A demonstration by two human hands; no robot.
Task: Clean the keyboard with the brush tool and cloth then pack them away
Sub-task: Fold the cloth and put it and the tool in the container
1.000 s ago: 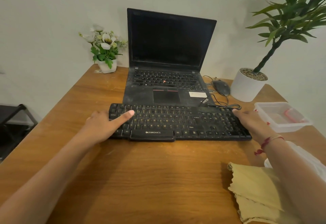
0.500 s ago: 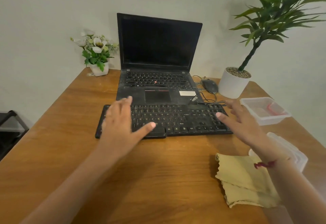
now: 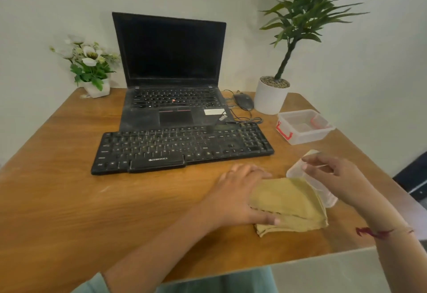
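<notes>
Yellow cloth (image 3: 288, 205) lies at the table's (image 3: 115, 212) near right, short of the keyboard (image 3: 180, 147). Both my hands have left the keys: my left hand (image 3: 238, 195) covers the cloth's edge, grip unclear, and my right hand (image 3: 335, 177) curls its fingers on the clear box (image 3: 300, 170). Cleaning, I judge, starts now.

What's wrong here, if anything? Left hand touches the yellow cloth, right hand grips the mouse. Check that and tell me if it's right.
Not quite. The head view shows the right hand holding the clear plastic lid beside the cloth, not the mouse, which lies untouched by the laptop. The left hand does touch the yellow cloth.
</notes>
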